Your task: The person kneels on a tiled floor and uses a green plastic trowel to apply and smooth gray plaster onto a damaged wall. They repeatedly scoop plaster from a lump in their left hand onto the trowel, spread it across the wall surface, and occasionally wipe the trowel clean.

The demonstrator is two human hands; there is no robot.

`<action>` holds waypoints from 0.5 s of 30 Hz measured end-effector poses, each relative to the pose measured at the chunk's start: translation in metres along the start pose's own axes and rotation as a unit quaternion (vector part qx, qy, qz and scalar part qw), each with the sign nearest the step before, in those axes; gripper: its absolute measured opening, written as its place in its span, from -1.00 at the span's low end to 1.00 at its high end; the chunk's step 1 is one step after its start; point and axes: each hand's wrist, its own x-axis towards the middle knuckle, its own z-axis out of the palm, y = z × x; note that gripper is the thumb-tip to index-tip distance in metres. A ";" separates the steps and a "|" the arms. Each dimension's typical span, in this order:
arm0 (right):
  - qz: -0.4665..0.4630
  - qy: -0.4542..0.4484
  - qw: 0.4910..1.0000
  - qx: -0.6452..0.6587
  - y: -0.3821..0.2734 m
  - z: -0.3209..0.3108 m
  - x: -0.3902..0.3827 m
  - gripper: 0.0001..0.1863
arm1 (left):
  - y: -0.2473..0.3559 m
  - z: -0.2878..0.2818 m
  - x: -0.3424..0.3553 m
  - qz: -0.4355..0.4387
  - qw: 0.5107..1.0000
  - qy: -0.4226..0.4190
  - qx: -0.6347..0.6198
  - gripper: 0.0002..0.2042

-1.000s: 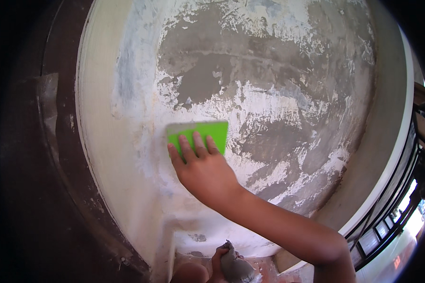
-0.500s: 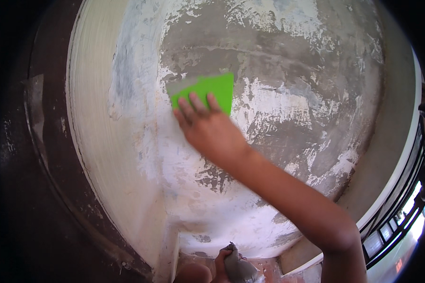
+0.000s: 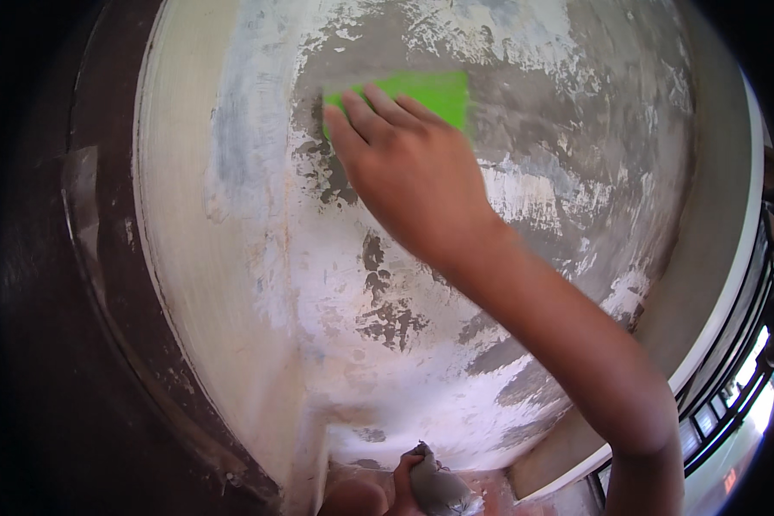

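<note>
Against the patchy wall (image 3: 525, 112), my right hand (image 3: 417, 168) presses a flat, bright green plastic spreader (image 3: 443, 90). Its fingers lie across the spreader's face, and the thumb is out of sight. Grey paste covers the wall around the spreader, with white showing through in ragged patches. Low in the view, my left hand (image 3: 404, 483) is closed around the neck of a bag of grey paste (image 3: 441, 488). Most of that hand is cut off or hidden.
A cream-coloured wall strip (image 3: 185, 215) and a dark brown frame (image 3: 103, 215) run down the left. On the right is a ledge with a white edge (image 3: 714, 335), and dark railings (image 3: 718, 413) stand beyond it. Reddish floor (image 3: 494, 490) shows below.
My right hand has slid the spreader up and to the right across the wall. Dark grey patches now show where the spreader and hand were. My left hand and the bag have barely moved.
</note>
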 end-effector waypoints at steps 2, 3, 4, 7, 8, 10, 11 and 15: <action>-0.019 0.003 1.000 0.020 0.001 0.020 0.009 -0.69 | -0.002 0.009 -0.005 -0.003 1.000 -0.014 -0.009 -0.86; -0.033 0.000 0.999 -0.010 -0.005 0.029 0.002 -0.69 | -0.002 0.013 -0.008 -0.002 1.000 -0.023 -0.012 -0.86; -0.057 0.027 0.997 -0.044 -0.014 0.036 -0.009 -0.69 | -0.001 0.018 -0.011 -0.001 0.999 -0.031 -0.014 -0.86; -0.103 -0.018 0.994 -0.034 -0.039 0.039 -0.049 -0.60 | 0.004 0.031 -0.020 0.019 0.998 -0.064 -0.018 -0.86; -0.113 -0.099 0.989 -0.016 -0.046 0.032 -0.063 -0.55 | 0.008 0.035 -0.022 0.030 0.996 -0.081 -0.017 -0.86; -0.103 -0.138 0.983 0.057 -0.052 0.012 -0.086 -0.54 | 0.012 0.042 -0.026 0.068 0.989 -0.132 -0.003 -0.87; -0.098 -0.165 0.977 0.089 -0.053 -0.002 -0.097 -0.54 | 0.014 0.045 -0.027 0.088 0.981 -0.170 0.002 -0.88; 0.090 -0.162 0.954 0.234 -0.040 -0.082 -0.164 -0.52 | 0.018 0.054 -0.033 0.076 0.994 -0.078 -0.002 -0.87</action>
